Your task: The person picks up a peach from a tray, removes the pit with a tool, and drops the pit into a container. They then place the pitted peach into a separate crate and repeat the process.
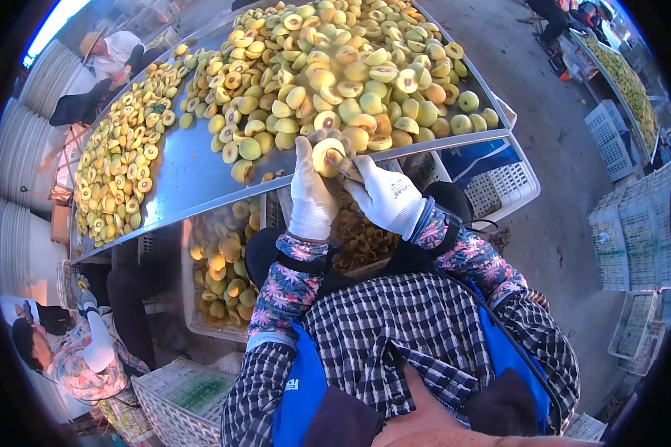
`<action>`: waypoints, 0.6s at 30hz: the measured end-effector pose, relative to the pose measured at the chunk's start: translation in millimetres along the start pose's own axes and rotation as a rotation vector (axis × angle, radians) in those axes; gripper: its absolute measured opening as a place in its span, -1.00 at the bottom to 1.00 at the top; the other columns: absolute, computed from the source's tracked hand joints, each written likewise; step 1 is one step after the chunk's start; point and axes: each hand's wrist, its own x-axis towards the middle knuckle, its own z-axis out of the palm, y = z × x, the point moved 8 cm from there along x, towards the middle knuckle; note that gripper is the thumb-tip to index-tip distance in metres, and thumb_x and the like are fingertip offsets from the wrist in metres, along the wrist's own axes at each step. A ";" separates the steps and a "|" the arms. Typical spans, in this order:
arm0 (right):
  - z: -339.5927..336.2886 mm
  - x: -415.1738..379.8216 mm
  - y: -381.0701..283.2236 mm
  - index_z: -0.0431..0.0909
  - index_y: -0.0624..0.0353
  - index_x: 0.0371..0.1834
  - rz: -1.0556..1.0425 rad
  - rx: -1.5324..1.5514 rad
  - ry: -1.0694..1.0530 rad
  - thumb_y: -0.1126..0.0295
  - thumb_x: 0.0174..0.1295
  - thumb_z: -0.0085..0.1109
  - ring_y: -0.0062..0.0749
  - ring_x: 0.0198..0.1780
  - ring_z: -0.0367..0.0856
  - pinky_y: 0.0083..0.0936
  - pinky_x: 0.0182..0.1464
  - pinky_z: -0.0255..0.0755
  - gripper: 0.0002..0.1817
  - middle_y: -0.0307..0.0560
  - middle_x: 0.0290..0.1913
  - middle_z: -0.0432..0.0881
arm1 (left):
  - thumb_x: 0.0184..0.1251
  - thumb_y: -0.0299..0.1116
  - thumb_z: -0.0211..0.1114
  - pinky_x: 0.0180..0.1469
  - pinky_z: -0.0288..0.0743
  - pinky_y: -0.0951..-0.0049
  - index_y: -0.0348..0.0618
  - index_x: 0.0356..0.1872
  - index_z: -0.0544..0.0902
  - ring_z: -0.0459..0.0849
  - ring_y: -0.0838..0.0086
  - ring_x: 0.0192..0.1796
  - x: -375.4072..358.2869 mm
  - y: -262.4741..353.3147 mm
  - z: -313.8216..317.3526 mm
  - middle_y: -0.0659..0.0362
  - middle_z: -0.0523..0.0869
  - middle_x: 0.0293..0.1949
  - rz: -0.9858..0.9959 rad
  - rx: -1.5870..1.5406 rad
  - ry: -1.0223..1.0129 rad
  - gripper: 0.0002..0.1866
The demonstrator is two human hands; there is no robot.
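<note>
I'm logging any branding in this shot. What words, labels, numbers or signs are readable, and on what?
None can be read for certain.
Right glove: print on the back, too small and blurred to quote.
Blue garment: a small white mark, too unclear to quote.

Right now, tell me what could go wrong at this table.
The left hand holds a stone fruit half while the right hand works close against it; a slip might jab the left glove. Round fruit sits near the metal table's rim, so a bump could send some over.
</note>
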 end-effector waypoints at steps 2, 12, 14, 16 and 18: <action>13.6 -0.8 4.6 0.29 0.27 0.08 0.052 0.010 -0.078 0.22 0.31 0.09 0.15 -0.35 0.64 -0.11 -0.34 0.52 -0.58 0.27 -0.41 0.62 | 0.43 0.11 0.08 0.08 0.56 0.24 -0.19 -0.01 0.49 0.63 0.20 0.01 -2.4 -2.7 3.4 0.05 0.63 -0.06 0.013 -0.018 0.058 -0.49; 24.2 -12.4 17.4 0.18 0.37 0.22 0.146 0.273 -0.348 0.20 0.36 0.04 0.04 -0.36 0.66 -0.25 -0.28 0.54 -0.47 0.23 -0.35 0.63 | 0.42 0.00 0.17 -0.05 0.63 0.23 -0.27 -0.11 0.48 0.68 0.20 -0.14 5.7 -8.8 -23.1 0.05 0.64 -0.20 -0.045 0.224 0.084 -0.56; 33.5 -14.9 14.2 0.30 0.26 0.10 0.197 0.663 -0.402 0.10 0.39 0.03 -0.28 -0.59 0.53 -0.44 -0.50 0.45 -0.55 -0.06 -0.51 0.54 | 0.40 0.02 0.19 -0.07 0.64 0.21 -0.24 -0.12 0.48 0.69 0.20 -0.16 1.2 -9.8 -17.2 0.04 0.64 -0.19 -0.066 0.200 0.069 -0.56; 46.2 -29.7 11.0 0.39 0.12 -0.08 0.597 1.340 -0.555 0.03 0.42 0.01 -0.59 -0.73 0.29 -0.65 -0.70 0.19 -0.64 -0.31 -0.61 0.36 | 0.35 0.06 0.23 -0.09 0.66 0.18 -0.17 -0.13 0.49 0.71 0.19 -0.19 -4.1 -12.2 -5.0 0.04 0.66 -0.19 -0.102 0.149 0.028 -0.55; 50.1 -33.4 12.0 0.40 0.10 -0.12 0.665 1.479 -0.590 0.01 0.42 -0.01 -0.62 -0.75 0.24 -0.67 -0.73 0.13 -0.65 -0.32 -0.63 0.34 | 0.34 0.09 0.22 -0.06 0.66 0.20 -0.18 -0.10 0.47 0.72 0.19 -0.20 -4.9 -14.8 -3.1 0.01 0.67 -0.18 -0.104 0.149 0.055 -0.52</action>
